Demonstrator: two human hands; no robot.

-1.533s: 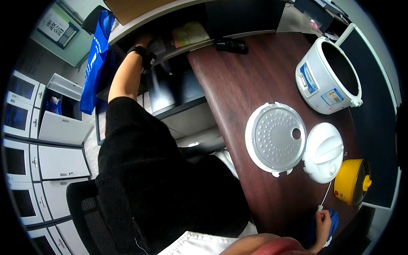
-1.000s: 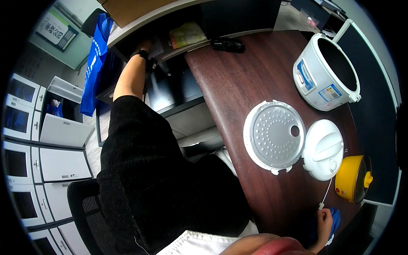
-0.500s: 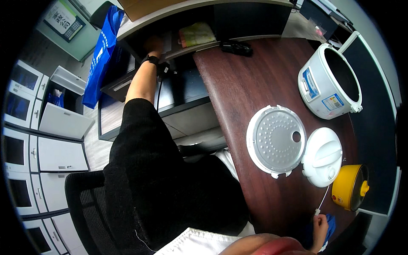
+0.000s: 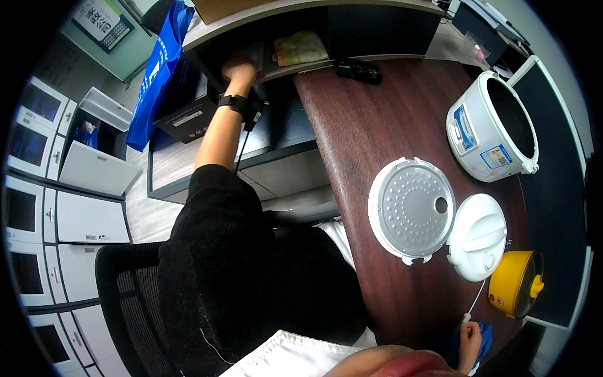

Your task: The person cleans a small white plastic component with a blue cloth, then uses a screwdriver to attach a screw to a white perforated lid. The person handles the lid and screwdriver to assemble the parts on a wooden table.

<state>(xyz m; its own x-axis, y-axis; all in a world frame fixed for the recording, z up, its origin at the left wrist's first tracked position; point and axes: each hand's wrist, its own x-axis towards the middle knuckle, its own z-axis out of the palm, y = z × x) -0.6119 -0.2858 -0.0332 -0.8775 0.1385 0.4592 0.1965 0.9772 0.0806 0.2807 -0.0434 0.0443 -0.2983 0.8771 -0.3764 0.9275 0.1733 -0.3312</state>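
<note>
My left hand (image 4: 239, 68), with a black wristwatch above it on the arm, reaches into the dark shelf compartment at the top. Its fingers are lost in the shade. Close to the wrist hangs a black plug (image 4: 253, 117) on a cord. A folded yellow-green towel (image 4: 300, 49) lies in the same shelf, to the right of the hand. At the lower right, my right hand (image 4: 470, 344) rests by the table with curled fingers. Beside it are a blue cloth (image 4: 485, 339) and the white end of a thin cord (image 4: 466, 318); whether the fingers grip either is hidden.
On the brown table (image 4: 339, 119) stand a white rice cooker body (image 4: 468, 141), a round metal inner lid (image 4: 408, 207), a white outer lid (image 4: 480, 232) and a yellow pot (image 4: 512, 286). A black object (image 4: 358, 71) lies at the back. Leftward are a blue bag (image 4: 157, 81) and a black box (image 4: 188, 119).
My left arm has drawn back slightly from the shelf, and its hand shows more plainly. My right hand has stayed near the cord end. The whole view has shifted a little.
</note>
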